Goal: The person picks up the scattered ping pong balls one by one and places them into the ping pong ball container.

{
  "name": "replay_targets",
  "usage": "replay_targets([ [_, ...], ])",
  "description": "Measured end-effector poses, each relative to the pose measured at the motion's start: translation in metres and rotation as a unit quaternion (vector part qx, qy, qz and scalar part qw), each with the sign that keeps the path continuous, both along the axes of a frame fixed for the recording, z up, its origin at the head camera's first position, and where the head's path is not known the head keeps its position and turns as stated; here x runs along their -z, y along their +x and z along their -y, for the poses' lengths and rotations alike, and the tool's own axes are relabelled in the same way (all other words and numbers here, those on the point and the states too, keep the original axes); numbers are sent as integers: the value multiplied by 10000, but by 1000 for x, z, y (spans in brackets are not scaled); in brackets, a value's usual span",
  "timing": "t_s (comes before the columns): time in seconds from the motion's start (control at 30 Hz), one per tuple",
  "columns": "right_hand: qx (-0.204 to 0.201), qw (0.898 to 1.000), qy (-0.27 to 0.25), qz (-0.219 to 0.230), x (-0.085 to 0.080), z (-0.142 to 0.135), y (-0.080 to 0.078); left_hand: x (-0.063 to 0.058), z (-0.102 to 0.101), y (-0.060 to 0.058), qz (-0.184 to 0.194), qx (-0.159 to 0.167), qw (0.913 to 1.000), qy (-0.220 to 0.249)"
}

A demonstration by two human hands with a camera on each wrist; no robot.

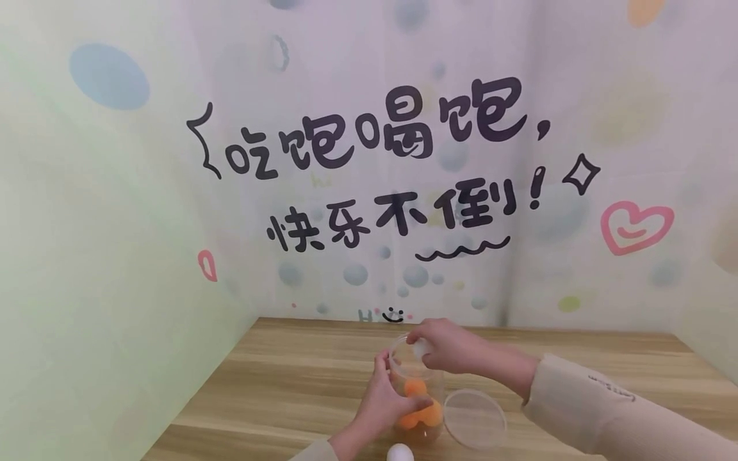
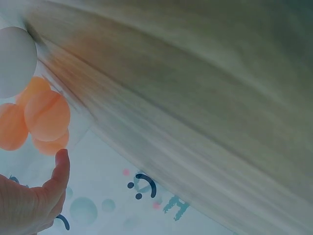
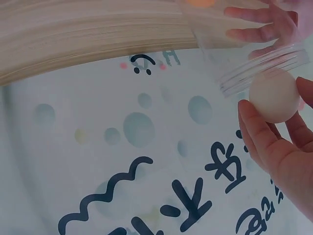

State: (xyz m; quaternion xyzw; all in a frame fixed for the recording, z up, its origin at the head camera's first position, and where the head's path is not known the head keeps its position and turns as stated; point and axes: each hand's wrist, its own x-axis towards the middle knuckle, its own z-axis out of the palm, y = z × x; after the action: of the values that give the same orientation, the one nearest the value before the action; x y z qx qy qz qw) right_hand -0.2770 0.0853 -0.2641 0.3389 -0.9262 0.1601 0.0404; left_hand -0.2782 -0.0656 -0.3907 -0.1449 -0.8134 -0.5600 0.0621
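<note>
A clear plastic jar [image 1: 423,436] stands on the table, with several orange ping-pong balls [image 1: 431,413] inside its lower half. My left hand [image 1: 377,398] holds the jar from the left, thumb across its front and fingers behind. At the jar's mouth, my right hand [image 1: 452,347] pinches a white ping-pong ball [image 3: 275,95] between thumb and fingertips; in the right wrist view the ball overlaps the ridged rim. In front of the jar lies another white ball [image 1: 400,452], partly cut off by the bottom edge of the head view.
A round clear lid [image 1: 475,419] lies flat just right of the jar. The wood-grain table [image 1: 288,378] meets a printed cloth backdrop [image 1: 357,282] behind, with pale cloth side walls [image 1: 86,256].
</note>
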Motion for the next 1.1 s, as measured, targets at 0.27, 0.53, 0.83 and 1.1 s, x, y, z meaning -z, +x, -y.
replay_targets([
  [0.27, 45, 10000, -25, 6, 3, -3, 1, 0, -2, 1, -66, -9, 10000, -30],
  [0.53, 9, 9999, -103, -34, 4, -9, 1, -1, -2, 3, -65, -65, 9999, -54],
  [0.83, -351, 9980, -265, -452, 4, -28, 10, -1, -2, 1, -111, -235, 9996, -91],
  [1.1, -623, 9954, -421, -596, 24, -51, 32, -1, -2, -2, -22, -250, 9997, -9],
])
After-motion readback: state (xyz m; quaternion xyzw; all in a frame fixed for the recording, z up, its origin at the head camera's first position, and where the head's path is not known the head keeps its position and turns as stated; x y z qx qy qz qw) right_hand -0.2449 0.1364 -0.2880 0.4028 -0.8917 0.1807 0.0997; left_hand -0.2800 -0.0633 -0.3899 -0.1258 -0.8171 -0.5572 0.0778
